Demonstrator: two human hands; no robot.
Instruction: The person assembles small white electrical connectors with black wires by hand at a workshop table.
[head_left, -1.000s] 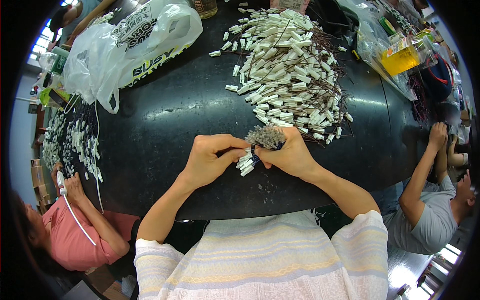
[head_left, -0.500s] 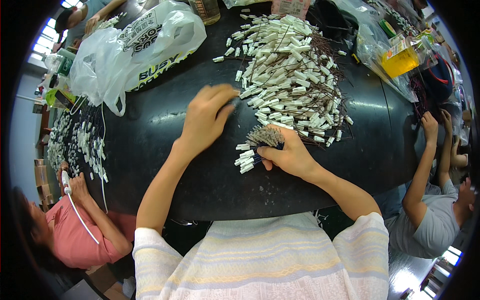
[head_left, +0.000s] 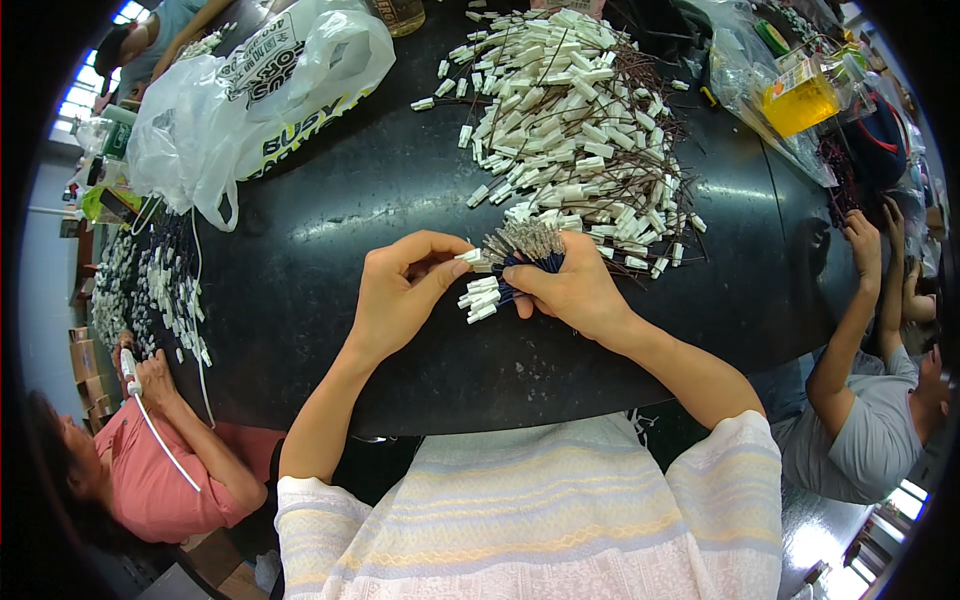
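In my right hand (head_left: 588,298) is a bundle of short dark wires (head_left: 528,242), gripped between thumb and fingers. Their bare metal-looking tips fan out at the top, and several white plastic connectors (head_left: 480,297) stick out at the left side. My left hand (head_left: 392,298) pinches a small white connector (head_left: 472,258) with thumb and forefinger, right against the bundle's left edge. Whether this connector is joined to a wire is too small to tell. Just beyond both hands lies a large heap of white connectors (head_left: 570,130) with brown wires.
A white plastic bag (head_left: 270,110) lies on the black table (head_left: 300,300) at the far left. Far right are clear plastic and a bottle of yellow liquid (head_left: 800,100). One co-worker in a pink top (head_left: 165,470) sits left, another in a grey shirt (head_left: 865,440) right.
My left hand has come from the heap's left edge down to the bundle and now pinches a connector there. The right hand, with the bundle, has shifted slightly up.
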